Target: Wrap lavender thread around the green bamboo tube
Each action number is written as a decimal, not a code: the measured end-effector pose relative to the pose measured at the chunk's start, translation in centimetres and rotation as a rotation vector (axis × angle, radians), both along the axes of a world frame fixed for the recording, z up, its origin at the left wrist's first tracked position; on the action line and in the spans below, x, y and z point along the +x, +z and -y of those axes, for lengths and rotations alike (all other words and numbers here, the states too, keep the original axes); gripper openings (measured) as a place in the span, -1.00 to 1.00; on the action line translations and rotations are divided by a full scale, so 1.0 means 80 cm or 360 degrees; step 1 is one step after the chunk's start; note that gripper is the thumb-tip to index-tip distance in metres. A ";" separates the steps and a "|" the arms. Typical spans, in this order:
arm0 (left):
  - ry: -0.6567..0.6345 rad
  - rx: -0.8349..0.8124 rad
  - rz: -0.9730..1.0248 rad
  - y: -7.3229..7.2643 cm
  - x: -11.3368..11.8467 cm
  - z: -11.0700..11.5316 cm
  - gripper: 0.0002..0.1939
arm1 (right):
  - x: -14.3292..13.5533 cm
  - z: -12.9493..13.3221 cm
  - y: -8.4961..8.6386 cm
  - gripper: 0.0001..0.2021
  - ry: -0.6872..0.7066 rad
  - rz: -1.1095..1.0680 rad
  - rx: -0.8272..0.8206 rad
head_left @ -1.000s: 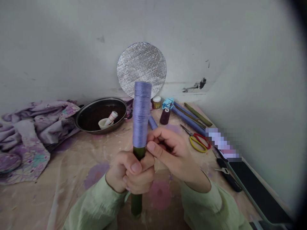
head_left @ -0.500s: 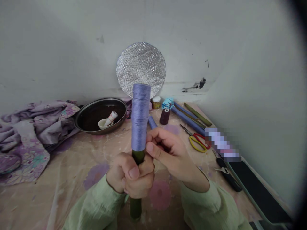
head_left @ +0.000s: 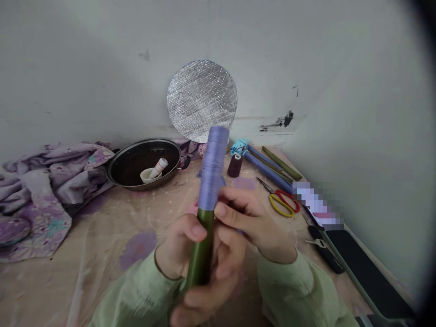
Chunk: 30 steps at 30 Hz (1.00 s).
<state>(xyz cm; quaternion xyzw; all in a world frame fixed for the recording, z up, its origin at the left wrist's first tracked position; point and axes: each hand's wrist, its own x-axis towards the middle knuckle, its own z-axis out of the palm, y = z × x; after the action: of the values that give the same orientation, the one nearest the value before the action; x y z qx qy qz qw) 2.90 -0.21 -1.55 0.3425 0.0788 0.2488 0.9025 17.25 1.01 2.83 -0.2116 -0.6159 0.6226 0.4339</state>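
A green stick (head_left: pixel 200 259), looking like bamboo, leans up in front of me, its upper part wound with lavender thread (head_left: pixel 215 168). My left hand (head_left: pixel 200 268) holds the green part, with its thumb along the near side and its fingers loosely curled behind. At the lower edge of the winding, my right hand (head_left: pixel 252 218) has thumb and forefinger pinched close against the stick. The strand between those fingertips is too fine to make out clearly. Behind the winding, a lavender spool is mostly hidden.
Scissors (head_left: pixel 282 203), a dark thread cone (head_left: pixel 235 166), wrapped sticks (head_left: pixel 267 168) and a phone-like dark slab (head_left: pixel 368 272) lie right. A pan (head_left: pixel 119 181) holds a small bowl (head_left: pixel 146 176); bunched floral cloth (head_left: pixel 51 181) lies left. A silver disc (head_left: pixel 200 100) leans on the wall.
The stick has shifted right and now tilts, its wound top leaning away to the right. My left fingers have loosened from a fist around it. My right hand stays close to the winding's lower edge.
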 end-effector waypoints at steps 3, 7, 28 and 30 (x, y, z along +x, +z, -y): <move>0.0007 0.0153 -0.0101 0.030 -0.004 -0.007 -0.53 | 0.005 -0.004 -0.003 -0.84 -0.0116 -0.0012 -0.0026; 0.0883 0.0471 -0.0517 0.042 -0.016 -0.013 -0.58 | 0.008 -0.009 -0.005 -0.84 -0.0160 -0.0106 -0.0012; 0.0912 0.0170 -0.0434 0.048 0.001 0.000 -0.44 | 0.007 -0.003 -0.003 -0.76 -0.0559 0.0247 0.0210; 0.0892 0.0157 -0.0408 0.049 -0.001 0.000 -0.45 | 0.006 -0.002 -0.001 -0.77 -0.0559 0.0246 0.0193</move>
<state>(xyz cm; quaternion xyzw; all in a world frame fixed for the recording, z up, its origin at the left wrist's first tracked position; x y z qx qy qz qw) 2.85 -0.23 2.38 0.3795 0.2710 0.4464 0.7638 17.73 1.21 2.78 -0.3364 -0.6373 0.4811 0.4993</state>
